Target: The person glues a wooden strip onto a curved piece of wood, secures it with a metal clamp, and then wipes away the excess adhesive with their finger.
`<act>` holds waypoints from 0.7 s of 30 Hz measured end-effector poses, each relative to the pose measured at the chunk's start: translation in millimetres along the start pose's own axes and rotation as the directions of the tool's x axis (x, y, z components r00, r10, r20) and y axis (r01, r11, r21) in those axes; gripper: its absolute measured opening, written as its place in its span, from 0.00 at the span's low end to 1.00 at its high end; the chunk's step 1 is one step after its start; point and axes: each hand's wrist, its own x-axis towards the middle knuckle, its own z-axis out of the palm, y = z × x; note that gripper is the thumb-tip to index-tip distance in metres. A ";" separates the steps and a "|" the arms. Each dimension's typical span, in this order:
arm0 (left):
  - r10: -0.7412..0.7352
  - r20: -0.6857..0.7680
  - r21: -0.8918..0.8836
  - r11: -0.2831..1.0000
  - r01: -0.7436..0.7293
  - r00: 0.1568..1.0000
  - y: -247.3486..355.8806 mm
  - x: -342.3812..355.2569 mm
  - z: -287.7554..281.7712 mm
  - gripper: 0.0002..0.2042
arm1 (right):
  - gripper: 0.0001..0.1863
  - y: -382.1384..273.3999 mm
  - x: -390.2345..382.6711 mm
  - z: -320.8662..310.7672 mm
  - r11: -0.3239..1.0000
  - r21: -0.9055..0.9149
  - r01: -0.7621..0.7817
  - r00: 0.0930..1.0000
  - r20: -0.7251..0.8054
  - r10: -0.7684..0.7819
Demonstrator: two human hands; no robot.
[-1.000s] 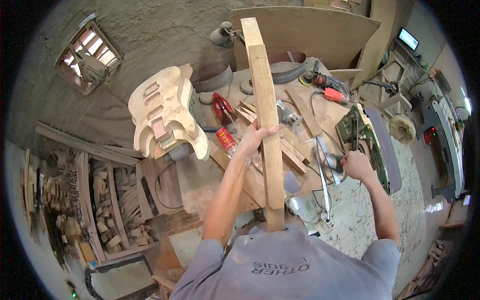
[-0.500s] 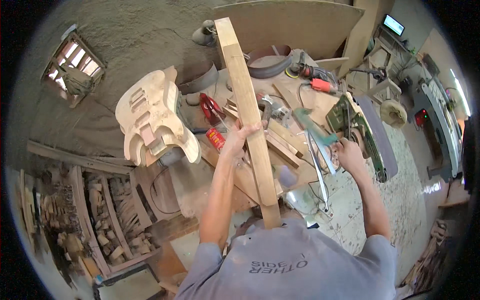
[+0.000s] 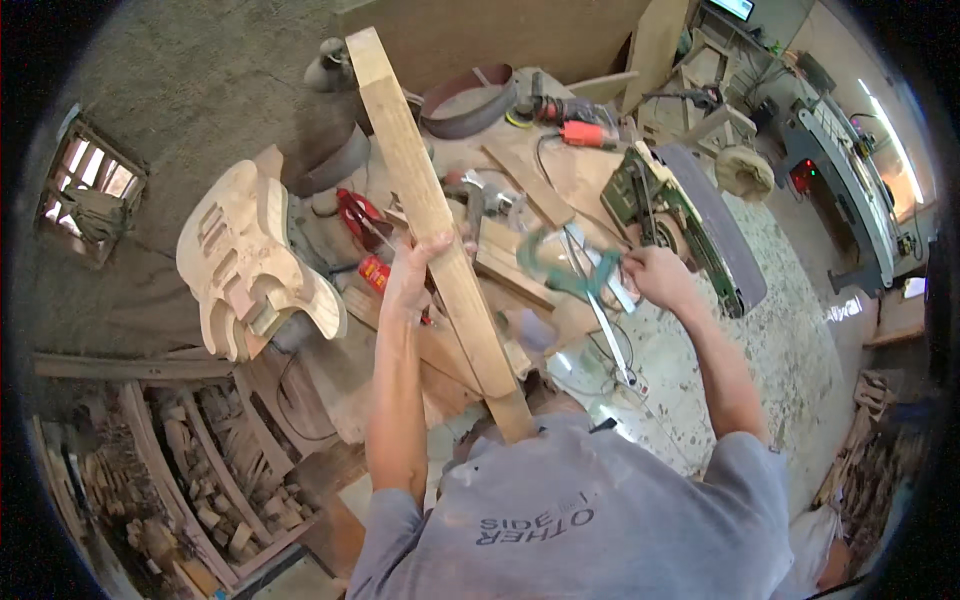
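Note:
My left hand (image 3: pixel 410 270) is closed round a long, square-edged wooden beam (image 3: pixel 420 190), which slants up from near my chest toward the far wall. Layered pieces seem to make up the beam. In my right hand (image 3: pixel 660 277), closed in a fist, is a green clamp (image 3: pixel 570 278) with a curved frame, smeared by motion. The clamp is to the right of the beam, apart from it. Below it lie a metal ruler-like strip (image 3: pixel 602 325) and wooden strips (image 3: pixel 510 265). A red can (image 3: pixel 374 272) is beside my left wrist.
At the left stands a pale electric guitar body (image 3: pixel 245 260). A green belt sander (image 3: pixel 690 225) is right of my right hand. Farther back are a red power tool (image 3: pixel 582 134) and a sanding belt loop (image 3: pixel 467 102). Wood offcuts (image 3: pixel 210 490) fill racks at lower left.
The whole view has shifted, so most things appear farther left. The green clamp has swung in my right hand, its frame now toward the beam. My left hand keeps its hold.

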 end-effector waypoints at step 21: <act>-0.041 -0.007 0.010 0.999 0.041 0.999 -12.4 11.6 11.5 0.29 | 0.19 -18.2 65.6 -2.3 0.660 0.613 -0.433 0.803 0.595 -0.026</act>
